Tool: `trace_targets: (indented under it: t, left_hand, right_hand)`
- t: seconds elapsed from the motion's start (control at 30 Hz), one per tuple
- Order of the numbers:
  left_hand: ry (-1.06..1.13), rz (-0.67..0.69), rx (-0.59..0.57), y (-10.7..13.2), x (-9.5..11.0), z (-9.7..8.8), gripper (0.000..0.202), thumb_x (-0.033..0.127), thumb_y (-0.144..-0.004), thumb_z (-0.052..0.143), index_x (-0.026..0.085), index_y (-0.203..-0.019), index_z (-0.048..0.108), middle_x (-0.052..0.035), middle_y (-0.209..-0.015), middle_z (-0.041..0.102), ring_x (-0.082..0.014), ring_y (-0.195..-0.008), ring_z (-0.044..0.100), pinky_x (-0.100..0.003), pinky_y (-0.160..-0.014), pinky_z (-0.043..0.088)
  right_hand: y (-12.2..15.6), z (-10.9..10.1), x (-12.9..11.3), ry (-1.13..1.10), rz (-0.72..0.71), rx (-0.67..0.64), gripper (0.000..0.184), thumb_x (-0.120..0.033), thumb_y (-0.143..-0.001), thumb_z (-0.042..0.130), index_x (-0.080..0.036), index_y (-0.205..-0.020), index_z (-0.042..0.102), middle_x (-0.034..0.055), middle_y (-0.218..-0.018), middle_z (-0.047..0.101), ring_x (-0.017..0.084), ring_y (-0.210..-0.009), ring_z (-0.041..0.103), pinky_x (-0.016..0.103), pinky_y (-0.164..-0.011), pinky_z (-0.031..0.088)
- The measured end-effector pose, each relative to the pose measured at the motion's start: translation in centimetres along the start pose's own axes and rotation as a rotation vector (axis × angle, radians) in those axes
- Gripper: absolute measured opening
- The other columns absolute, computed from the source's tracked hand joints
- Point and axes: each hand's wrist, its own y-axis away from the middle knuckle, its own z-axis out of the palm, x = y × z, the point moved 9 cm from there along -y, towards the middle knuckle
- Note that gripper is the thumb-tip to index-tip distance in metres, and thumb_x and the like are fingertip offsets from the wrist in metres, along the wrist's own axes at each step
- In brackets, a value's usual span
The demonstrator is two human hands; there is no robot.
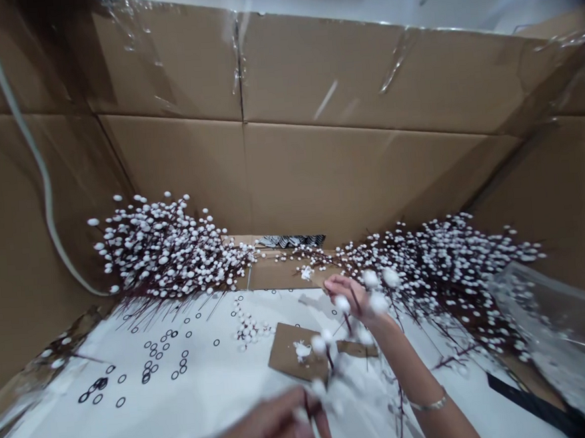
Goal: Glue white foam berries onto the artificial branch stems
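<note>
My left hand [277, 423], blurred at the bottom, is closed around a dark stem with white berries [342, 303]. The berry stem rises to the upper right and partly covers my right wrist. Farther out, my right hand [349, 296] is closed in a pinch; what lies between its fingertips is too small to make out. Just beyond those fingertips is a white clump [306, 272] on brown cardboard. Between the hands a brown cardboard piece [286, 353] lies on the white surface [206, 412], with a torn-looking white lump [302, 350] on it.
Heaps of white-berry stems lie at the back left [159, 248] and right [435, 256]. Several small black rings [154, 353] are scattered on the left, near loose white berries [247, 329]. Cardboard walls [369, 167], a white cable [44, 176] and clear plastic [555, 321] surround the surface.
</note>
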Motion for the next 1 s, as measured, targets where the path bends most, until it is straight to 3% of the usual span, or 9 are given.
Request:
trace_targets:
  t: [0.07, 0.2, 0.23, 0.3, 0.4, 0.5, 0.77, 1.0]
  left_hand:
    - [0.006, 0.152, 0.089, -1.7, 3.1, -2.6, 0.032, 0.044, -0.098, 0.044, 0.018, -0.111, 0.058, -0.0053, -0.074, 0.067, -0.0086, -0.048, 0.050, -0.019, -0.042, 0.032]
    - [-0.091, 0.547, 0.560, -2.4, 10.1, -9.4, 0.027, 0.035, -0.098, 0.050, 0.020, -0.119, 0.057, -0.0007, -0.066, 0.060, -0.0048, -0.045, 0.030, -0.019, -0.043, 0.023]
    - [-0.095, 0.590, 0.650, -2.5, 10.9, -10.5, 0.027, 0.035, -0.097, 0.052, 0.019, -0.118, 0.058, 0.0000, -0.064, 0.057, -0.0052, -0.047, 0.028, -0.019, -0.043, 0.021]
    - [-0.053, 0.605, 0.725, -3.1, 11.2, -11.8, 0.029, 0.036, -0.095, 0.055, 0.019, -0.118, 0.061, 0.0014, -0.062, 0.050, -0.0057, -0.049, 0.025, -0.019, -0.043, 0.018]
    - [0.072, 0.569, 0.676, -4.7, 10.2, -12.4, 0.031, 0.036, -0.093, 0.056, 0.018, -0.118, 0.062, 0.0024, -0.065, 0.043, -0.0048, -0.049, 0.021, -0.018, -0.042, 0.014]
    - [0.150, 0.558, 0.632, -5.7, 9.4, -12.8, 0.033, 0.033, -0.092, 0.059, 0.016, -0.119, 0.062, 0.0018, -0.069, 0.045, -0.0039, -0.049, 0.023, -0.016, -0.041, 0.016]
    - [0.120, 0.565, 0.623, -6.4, 9.7, -13.5, 0.027, 0.034, -0.088, 0.065, 0.012, -0.104, 0.061, -0.0020, -0.071, 0.061, -0.0039, -0.048, 0.044, -0.013, -0.039, 0.028]
    - [0.056, 0.560, 0.572, -6.9, 9.8, -12.1, 0.022, 0.033, -0.091, 0.061, 0.012, -0.097, 0.056, -0.0042, -0.074, 0.067, -0.0063, -0.048, 0.056, -0.014, -0.041, 0.035]
  right_hand:
    - [-0.4, 0.7, -1.8, -0.105, -0.059, 0.025, 0.035, -0.039, -0.064, 0.084, -0.016, -0.075, 0.059, -0.0049, -0.064, 0.049, 0.004, -0.049, 0.034, 0.019, -0.044, 0.025]
    - [-0.8, 3.0, -4.8, -0.297, -0.130, 0.022, 0.031, -0.036, -0.068, 0.082, -0.017, -0.077, 0.059, -0.0041, -0.069, 0.050, 0.003, -0.051, 0.033, 0.017, -0.045, 0.030]
    - [-0.8, 3.7, -5.3, -0.334, -0.137, 0.013, 0.031, -0.036, -0.069, 0.082, -0.017, -0.076, 0.058, -0.0036, -0.070, 0.050, 0.003, -0.051, 0.032, 0.017, -0.045, 0.031]
    - [-0.7, 5.1, -6.0, -0.393, -0.144, -0.008, 0.030, -0.036, -0.070, 0.081, -0.017, -0.075, 0.057, -0.0030, -0.071, 0.050, 0.003, -0.051, 0.032, 0.016, -0.045, 0.032]
    - [-0.5, 7.0, -6.4, -0.513, -0.146, -0.035, 0.027, -0.032, -0.072, 0.080, -0.017, -0.076, 0.059, -0.0024, -0.071, 0.051, 0.003, -0.052, 0.033, 0.015, -0.046, 0.033]
    - [-0.1, 7.9, -6.8, -0.575, -0.187, -0.008, 0.023, -0.028, -0.073, 0.079, -0.016, -0.077, 0.060, -0.0017, -0.071, 0.052, 0.003, -0.052, 0.035, 0.014, -0.047, 0.034]
    - [1.6, 8.1, -8.3, -0.344, -0.384, 0.131, 0.019, -0.030, -0.078, 0.076, -0.019, -0.082, 0.060, -0.0043, -0.066, 0.047, 0.004, -0.055, 0.041, 0.016, -0.052, 0.034]
    - [1.8, 9.4, -8.2, -0.185, -0.381, 0.184, 0.027, -0.040, -0.076, 0.074, -0.021, -0.081, 0.056, -0.0046, -0.065, 0.045, 0.007, -0.055, 0.039, 0.021, -0.052, 0.032]
